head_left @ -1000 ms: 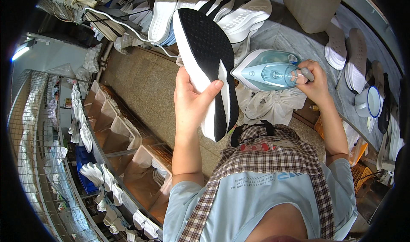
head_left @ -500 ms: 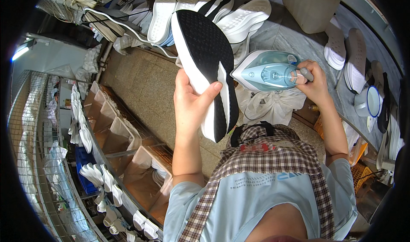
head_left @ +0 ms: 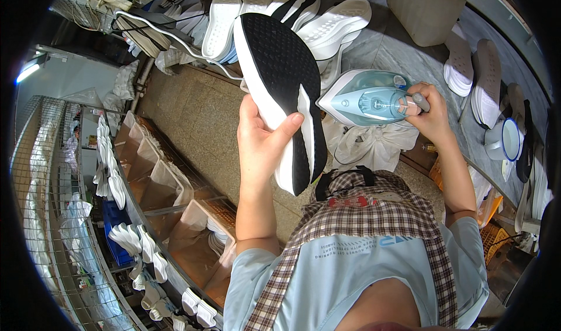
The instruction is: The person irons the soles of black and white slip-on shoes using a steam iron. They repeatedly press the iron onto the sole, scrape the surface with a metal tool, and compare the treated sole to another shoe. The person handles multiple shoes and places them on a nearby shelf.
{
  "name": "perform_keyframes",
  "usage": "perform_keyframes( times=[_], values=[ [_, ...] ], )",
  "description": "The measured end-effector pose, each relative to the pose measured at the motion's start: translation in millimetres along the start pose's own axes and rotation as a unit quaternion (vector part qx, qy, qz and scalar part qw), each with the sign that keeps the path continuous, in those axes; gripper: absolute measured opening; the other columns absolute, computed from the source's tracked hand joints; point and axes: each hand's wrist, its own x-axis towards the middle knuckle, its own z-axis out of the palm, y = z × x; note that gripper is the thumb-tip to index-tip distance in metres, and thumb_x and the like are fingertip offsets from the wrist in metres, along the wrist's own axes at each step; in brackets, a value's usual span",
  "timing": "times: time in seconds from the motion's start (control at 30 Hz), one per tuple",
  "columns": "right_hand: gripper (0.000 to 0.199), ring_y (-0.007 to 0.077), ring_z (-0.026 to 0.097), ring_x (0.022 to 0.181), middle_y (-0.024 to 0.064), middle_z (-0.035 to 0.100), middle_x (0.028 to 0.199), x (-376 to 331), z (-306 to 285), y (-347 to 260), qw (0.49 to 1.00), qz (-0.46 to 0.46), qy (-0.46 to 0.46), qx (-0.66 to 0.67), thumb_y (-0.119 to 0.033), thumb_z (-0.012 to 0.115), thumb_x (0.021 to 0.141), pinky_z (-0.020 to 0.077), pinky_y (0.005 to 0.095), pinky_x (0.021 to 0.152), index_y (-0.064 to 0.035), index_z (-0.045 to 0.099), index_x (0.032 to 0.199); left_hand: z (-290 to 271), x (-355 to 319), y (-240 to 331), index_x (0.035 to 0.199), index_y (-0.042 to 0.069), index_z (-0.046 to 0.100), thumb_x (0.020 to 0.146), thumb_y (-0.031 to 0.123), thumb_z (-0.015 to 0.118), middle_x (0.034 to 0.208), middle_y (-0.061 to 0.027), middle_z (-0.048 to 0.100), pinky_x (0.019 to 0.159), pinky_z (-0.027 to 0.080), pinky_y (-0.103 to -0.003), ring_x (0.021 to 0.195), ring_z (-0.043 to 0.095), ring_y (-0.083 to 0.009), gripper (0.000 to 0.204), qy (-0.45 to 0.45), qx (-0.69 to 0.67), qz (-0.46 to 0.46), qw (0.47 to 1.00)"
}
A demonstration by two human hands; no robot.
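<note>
My left hand (head_left: 261, 141) is closed on a shoe sole (head_left: 280, 56), its thumb across the near part and the other fingers behind it. The sole stands tilted up, with a black textured bottom, white sides and a white wedge-shaped stripe. In my right hand (head_left: 432, 113) is a light blue and white steam iron (head_left: 357, 100), gripped at the handle end. The iron's pointed tip faces the sole's right edge; whether they touch, I cannot tell.
More soles (head_left: 334, 27) lie on the grey marble-like table (head_left: 383, 56). A white enamel mug (head_left: 504, 140) with a blue rim stands at right. Lined bins (head_left: 175, 179) and a wire rack (head_left: 47, 173) are on the left. A white cord (head_left: 187, 45) runs at upper left.
The iron and both hands hold almost the same position; the iron has shifted very slightly to the right. The sole stays in place.
</note>
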Motion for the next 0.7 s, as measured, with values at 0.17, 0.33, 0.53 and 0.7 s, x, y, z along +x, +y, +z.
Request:
perform_keyframes(
  times=[0.17,0.33,0.53,0.7],
  values=[
    [0.044,0.0269,0.060,0.069,0.0121,0.062,0.082,0.7,0.1,-0.1,1.000,0.001,-0.001,0.000,-0.010,0.079,0.062,0.0477,0.0331,0.060,-0.0067,0.039,0.080,-0.4,0.1,0.1,0.116,-0.004,0.040,0.075,0.006,0.073,0.103,-0.0117,0.058,0.079,0.049,-0.026,0.091,0.058,-0.0145,0.054,0.002,0.004,-0.001,1.000],
    [0.044,0.0269,0.059,0.068,0.0120,0.061,0.082,1.3,0.0,0.2,1.000,-0.013,0.002,-0.006,-0.009,0.079,0.062,0.0476,0.0328,0.059,-0.0066,0.039,0.080,-0.7,-0.4,0.4,0.116,-0.004,0.040,0.075,0.005,0.073,0.103,-0.0118,0.058,0.078,0.049,-0.026,0.090,0.059,-0.0146,0.053,-0.005,-0.001,0.003,1.000],
    [0.044,0.0270,0.060,0.069,0.0120,0.061,0.082,0.8,0.1,1.3,1.000,-0.009,-0.001,-0.009,-0.008,0.078,0.061,0.0476,0.0329,0.059,-0.0064,0.039,0.080,-1.0,0.3,0.3,0.115,-0.004,0.040,0.076,0.005,0.072,0.103,-0.0115,0.058,0.078,0.049,-0.026,0.090,0.059,-0.0143,0.051,-0.006,0.000,0.006,1.000],
    [0.043,0.0212,0.058,0.075,0.0086,0.060,0.087,-1.1,-1.0,2.9,1.000,0.010,-0.018,0.002,-0.007,0.079,0.064,0.0468,0.0306,0.068,-0.0061,0.042,0.086,-0.9,0.4,0.1,0.115,-0.003,0.041,0.075,0.004,0.073,0.103,-0.0113,0.058,0.078,0.049,-0.026,0.090,0.058,-0.0140,0.051,-0.008,-0.004,0.004,1.000]
  ],
)
